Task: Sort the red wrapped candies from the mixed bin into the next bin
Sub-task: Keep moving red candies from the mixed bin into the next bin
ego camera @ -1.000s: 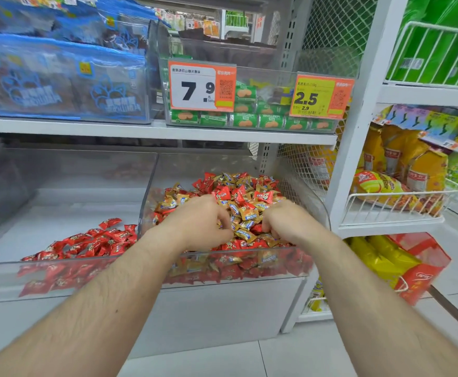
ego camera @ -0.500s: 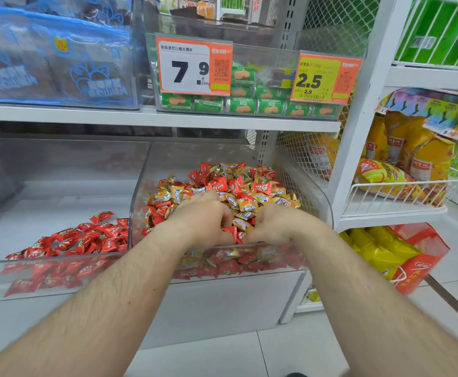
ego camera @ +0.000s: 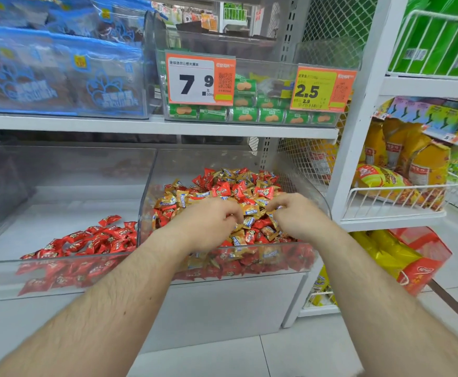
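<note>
Both forearms enter from the lower frame and reach over the clear front wall of the mixed bin (ego camera: 249, 261) at centre. The left hand (ego camera: 211, 221) rests knuckles-up on the pile, fingers curled down among the wrappers; whether it holds a piece cannot be told. The right hand (ego camera: 295, 213) lies likewise, fingertips buried, grip unclear. The mixed candies (ego camera: 233, 186), red and gold, point every way. Left of centre, the next bin (ego camera: 59, 263) holds red wrapped candies (ego camera: 94, 239) heaped against the dividing wall.

hands (ego camera: 211, 221) in mixed bin (ego camera: 249, 255), next bin (ego camera: 59, 263) left
</note>
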{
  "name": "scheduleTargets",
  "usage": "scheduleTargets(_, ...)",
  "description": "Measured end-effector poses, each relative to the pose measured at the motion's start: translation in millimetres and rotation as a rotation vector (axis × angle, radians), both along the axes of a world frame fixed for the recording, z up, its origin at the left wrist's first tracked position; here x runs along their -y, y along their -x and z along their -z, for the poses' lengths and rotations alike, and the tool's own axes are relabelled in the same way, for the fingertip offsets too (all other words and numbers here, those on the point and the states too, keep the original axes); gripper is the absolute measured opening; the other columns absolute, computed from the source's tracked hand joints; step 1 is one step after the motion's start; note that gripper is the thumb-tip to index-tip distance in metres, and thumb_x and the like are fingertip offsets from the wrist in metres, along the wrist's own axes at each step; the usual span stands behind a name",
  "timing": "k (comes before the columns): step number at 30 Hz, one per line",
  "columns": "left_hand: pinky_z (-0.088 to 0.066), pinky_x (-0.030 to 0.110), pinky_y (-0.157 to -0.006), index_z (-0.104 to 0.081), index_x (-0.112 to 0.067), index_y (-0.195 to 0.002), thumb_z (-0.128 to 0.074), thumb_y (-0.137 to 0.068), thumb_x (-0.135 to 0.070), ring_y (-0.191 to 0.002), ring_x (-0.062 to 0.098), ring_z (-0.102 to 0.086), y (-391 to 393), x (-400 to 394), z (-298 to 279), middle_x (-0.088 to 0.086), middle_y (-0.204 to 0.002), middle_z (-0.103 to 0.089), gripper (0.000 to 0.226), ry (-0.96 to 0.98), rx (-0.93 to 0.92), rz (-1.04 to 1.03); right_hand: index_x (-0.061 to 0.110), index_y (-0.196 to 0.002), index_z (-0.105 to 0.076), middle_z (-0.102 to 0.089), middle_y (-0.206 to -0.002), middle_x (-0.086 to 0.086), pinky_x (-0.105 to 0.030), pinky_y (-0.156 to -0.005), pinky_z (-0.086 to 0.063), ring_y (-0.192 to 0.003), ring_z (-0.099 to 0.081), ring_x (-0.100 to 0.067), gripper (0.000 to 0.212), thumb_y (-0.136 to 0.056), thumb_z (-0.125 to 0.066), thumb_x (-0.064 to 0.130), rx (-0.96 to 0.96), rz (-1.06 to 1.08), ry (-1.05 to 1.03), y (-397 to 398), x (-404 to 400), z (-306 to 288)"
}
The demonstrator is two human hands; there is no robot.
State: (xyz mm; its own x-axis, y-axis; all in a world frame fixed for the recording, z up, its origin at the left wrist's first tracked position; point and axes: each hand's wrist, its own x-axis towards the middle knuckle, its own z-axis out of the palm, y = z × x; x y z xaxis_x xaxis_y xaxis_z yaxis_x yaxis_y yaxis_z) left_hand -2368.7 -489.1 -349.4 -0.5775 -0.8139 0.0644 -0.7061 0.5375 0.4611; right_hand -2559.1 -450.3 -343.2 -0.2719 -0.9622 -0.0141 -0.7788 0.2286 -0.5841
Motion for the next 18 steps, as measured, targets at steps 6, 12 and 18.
scheduleTargets(6, -0.049, 0.031, -0.079, -0.066, -0.039, -0.111, -0.063, -0.086, -0.052, -0.103, 0.016, -0.058, 29.3, 4.7, 6.6, -0.01, -0.105, -0.061, 0.028, 0.173, 0.262, 0.02, 0.031, -0.084, -0.07, -0.064, -0.091, 0.008, -0.03, -0.078, -0.053, -0.093, -0.063, -0.02, 0.011, -0.076, -0.068, 0.024, -0.261, 0.045, -0.02, -13.2, 10.1, 9.5)
scheduleTargets(12, -0.051, 0.035, -0.08, -0.066, -0.041, -0.115, -0.065, -0.083, -0.055, -0.102, 0.021, -0.06, 49.6, 11.5, 14.1, -0.005, -0.112, -0.064, 0.034, 0.123, 0.346, -0.004, 0.03, -0.086, -0.069, -0.067, -0.094, 0.005, -0.028, -0.074, -0.049, -0.093, -0.063, -0.023, 0.012, -0.081, -0.067, 0.019, -0.296, 0.066, -0.005, -16.9, 25.3, 22.0)
scheduleTargets(18, -0.047, 0.032, -0.076, -0.064, -0.036, -0.108, -0.071, -0.082, -0.05, -0.098, 0.02, -0.057, 52.4, 16.1, 18.4, -0.007, -0.106, -0.059, 0.03, 0.117, 0.313, -0.038, 0.029, -0.064, -0.061, -0.067, -0.084, 0.006, -0.031, -0.072, -0.053, -0.085, -0.063, -0.021, 0.02, -0.081, -0.071, 0.025, -0.208, 0.065, 0.035, -7.6, 27.7, 26.3)
